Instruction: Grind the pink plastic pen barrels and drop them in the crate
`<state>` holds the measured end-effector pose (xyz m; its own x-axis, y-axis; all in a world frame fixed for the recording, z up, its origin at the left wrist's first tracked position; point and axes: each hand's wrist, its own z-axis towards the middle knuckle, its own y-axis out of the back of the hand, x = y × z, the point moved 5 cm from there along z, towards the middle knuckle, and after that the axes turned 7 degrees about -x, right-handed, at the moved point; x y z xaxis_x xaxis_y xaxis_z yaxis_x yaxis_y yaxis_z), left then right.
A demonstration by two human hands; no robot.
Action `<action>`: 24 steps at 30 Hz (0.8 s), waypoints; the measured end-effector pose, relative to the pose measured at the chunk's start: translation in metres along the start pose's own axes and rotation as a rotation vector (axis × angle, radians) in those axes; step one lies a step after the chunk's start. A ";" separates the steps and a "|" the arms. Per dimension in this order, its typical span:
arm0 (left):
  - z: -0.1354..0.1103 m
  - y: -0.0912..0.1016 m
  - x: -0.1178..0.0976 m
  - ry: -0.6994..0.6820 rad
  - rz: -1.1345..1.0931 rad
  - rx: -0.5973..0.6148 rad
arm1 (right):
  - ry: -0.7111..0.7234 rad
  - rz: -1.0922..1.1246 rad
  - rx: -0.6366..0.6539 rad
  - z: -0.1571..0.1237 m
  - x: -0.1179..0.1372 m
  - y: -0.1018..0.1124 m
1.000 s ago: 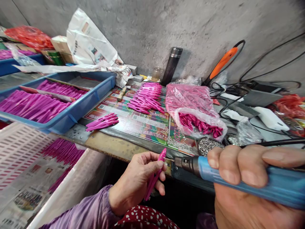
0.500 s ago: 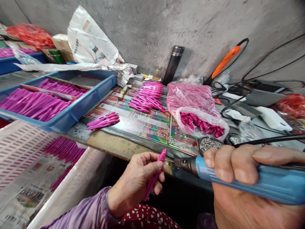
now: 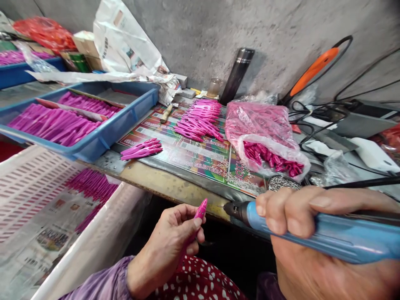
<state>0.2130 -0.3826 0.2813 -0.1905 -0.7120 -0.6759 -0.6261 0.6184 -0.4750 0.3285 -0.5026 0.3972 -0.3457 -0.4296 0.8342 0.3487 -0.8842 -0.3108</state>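
My left hand (image 3: pixel 170 239) pinches a slim pink plastic piece (image 3: pixel 201 209) between thumb and fingers. Its pointed end, with small metal dots, sticks up, while fingers hide most of the lower part. Wrapped round a blue electric screwdriver (image 3: pixel 353 237) is my right hand (image 3: pixel 292 216). The screwdriver's black nose and thin bit point left toward the piece, with a gap between them. Behind, a small bunch of pink pieces (image 3: pixel 142 149) lies on the printed mat (image 3: pixel 200 163), and a larger stack (image 3: pixel 201 118) lies farther back. Small screws are scattered on the mat's right part.
A blue tray (image 3: pixel 125 121) of pink pieces stands left, above a white basket (image 3: pixel 28 187). To the right are an open bag of glossy pink parts (image 3: pixel 259 125), a dish of screws (image 3: pixel 283 182) and tangled cables. A dark flask (image 3: pixel 237 75) leans near the wall.
The gap between the pink piece and the screwdriver bit has widened, as my left hand has moved left and down. The screwdriver has shifted left too. The whole view has swung slightly.
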 end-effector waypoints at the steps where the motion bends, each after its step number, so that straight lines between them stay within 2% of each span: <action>1: 0.001 0.001 0.000 0.010 -0.015 -0.008 | 0.008 -0.017 -0.010 0.000 -0.001 -0.002; 5: 0.003 0.004 0.000 0.072 -0.063 -0.032 | 0.013 -0.011 0.020 -0.001 -0.005 -0.003; 10: 0.008 0.002 0.000 0.087 -0.081 -0.055 | 0.035 0.068 0.215 0.000 -0.008 -0.007; 14: 0.013 0.002 0.005 0.050 -0.078 -0.098 | 0.021 0.032 0.146 0.000 -0.009 -0.007; 20: 0.016 0.001 0.013 0.005 -0.060 -0.130 | 0.014 0.017 0.177 -0.002 -0.010 -0.013; 24: 0.017 0.000 0.016 -0.015 -0.064 -0.130 | -0.007 0.012 0.140 -0.002 -0.011 -0.018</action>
<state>0.2230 -0.3878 0.2610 -0.1365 -0.7427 -0.6556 -0.7296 0.5231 -0.4406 0.3239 -0.4822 0.3924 -0.3352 -0.4379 0.8342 0.4709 -0.8448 -0.2542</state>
